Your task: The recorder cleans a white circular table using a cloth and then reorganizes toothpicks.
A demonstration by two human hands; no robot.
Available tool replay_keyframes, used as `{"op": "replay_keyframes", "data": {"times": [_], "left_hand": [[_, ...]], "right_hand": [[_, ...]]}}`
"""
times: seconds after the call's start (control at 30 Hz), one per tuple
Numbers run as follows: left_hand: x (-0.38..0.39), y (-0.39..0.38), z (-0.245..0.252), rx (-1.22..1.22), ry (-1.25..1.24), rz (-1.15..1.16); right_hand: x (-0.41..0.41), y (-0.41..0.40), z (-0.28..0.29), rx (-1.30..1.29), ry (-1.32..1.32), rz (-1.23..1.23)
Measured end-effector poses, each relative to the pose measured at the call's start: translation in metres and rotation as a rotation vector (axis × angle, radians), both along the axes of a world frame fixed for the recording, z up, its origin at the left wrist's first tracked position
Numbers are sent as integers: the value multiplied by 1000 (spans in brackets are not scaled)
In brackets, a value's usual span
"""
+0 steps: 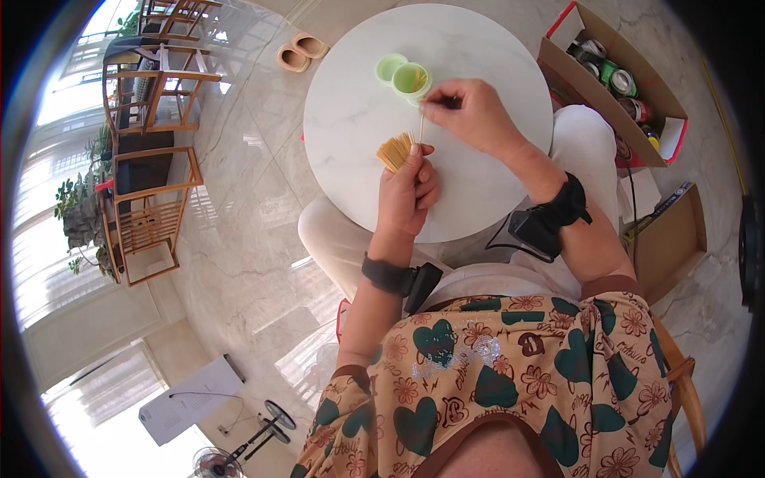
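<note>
My left hand (412,194) grips a fanned bundle of wooden toothpicks (394,152) above the round white table (352,191). Between thumb and fingertips, my right hand (478,116) pinches the top of a single toothpick (422,124). That toothpick stands nearly upright, and its lower end meets the fingers of my left hand. Just beyond my right fingertips is a light green round container (409,85) with a few toothpicks inside. A pale green round lid (388,67) lies against its left side.
On the floor to the right stands a cardboard box (645,140) of cans and bottles, with a flatter open box (675,245) nearer me. Tan slippers (302,51) lie beyond the table's left edge. Wooden chairs (152,173) line the left; a fan (218,460) is at lower left.
</note>
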State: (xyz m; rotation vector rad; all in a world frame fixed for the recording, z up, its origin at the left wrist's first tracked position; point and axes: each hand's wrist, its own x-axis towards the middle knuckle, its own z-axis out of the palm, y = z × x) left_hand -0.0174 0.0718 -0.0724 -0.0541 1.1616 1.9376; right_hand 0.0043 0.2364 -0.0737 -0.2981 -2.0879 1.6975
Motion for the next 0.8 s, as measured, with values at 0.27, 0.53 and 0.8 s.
{"op": "replay_keyframes", "data": {"times": [0.27,0.53,0.8], "left_hand": [[1,2,2,-20,14,-15],[1,1,4,-34,34,-22],[4,3,0,-55,43,14]], "right_hand": [[-7,9,18,369,380,-406],[2,-3,5,277,20,16],[5,-9,-3,-55,-141,265]]}}
